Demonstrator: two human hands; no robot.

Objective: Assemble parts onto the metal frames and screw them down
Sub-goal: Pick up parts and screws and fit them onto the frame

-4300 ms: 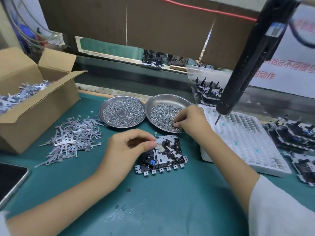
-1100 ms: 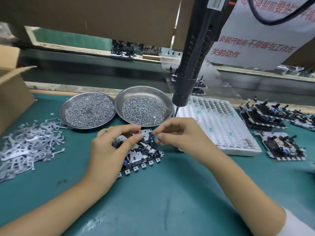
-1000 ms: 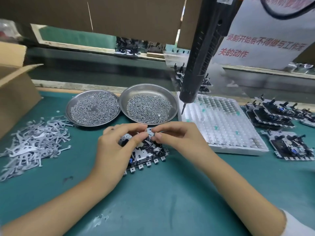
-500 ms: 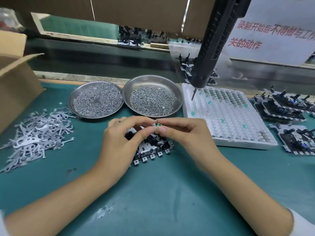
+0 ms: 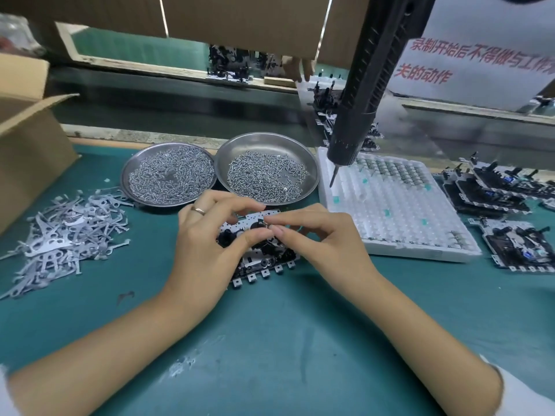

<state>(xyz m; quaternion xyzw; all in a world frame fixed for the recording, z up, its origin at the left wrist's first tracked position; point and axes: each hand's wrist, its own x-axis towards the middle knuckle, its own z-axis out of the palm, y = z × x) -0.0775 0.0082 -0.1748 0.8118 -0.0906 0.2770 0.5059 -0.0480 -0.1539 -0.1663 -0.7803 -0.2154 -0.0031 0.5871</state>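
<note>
Bench, green-topped, fills the lower frame. Box of cardboard stands open at the left edge. Driver, black, hangs down from the upper right, its bit tip over the white tray at right of centre. Finished frames lie in a row at the far right, one more nearer the lower right beside the tray. A heap of grey levers lies at the left, below the box. Two round steel dishes sit touching at centre top of the bench: the left dish is nearly full of screws, the right dish holds fewer. Just below the dishes, in the middle of the frame, the frame being worked on lies flat on the bench, half hidden by both hands. The left hand, wearing a ring, curls over the frame's left side, thumb and forefinger pinched together. The right hand meets it from the right, fingertips pinching a tiny part above the frame; what the part is I cannot tell.
</note>
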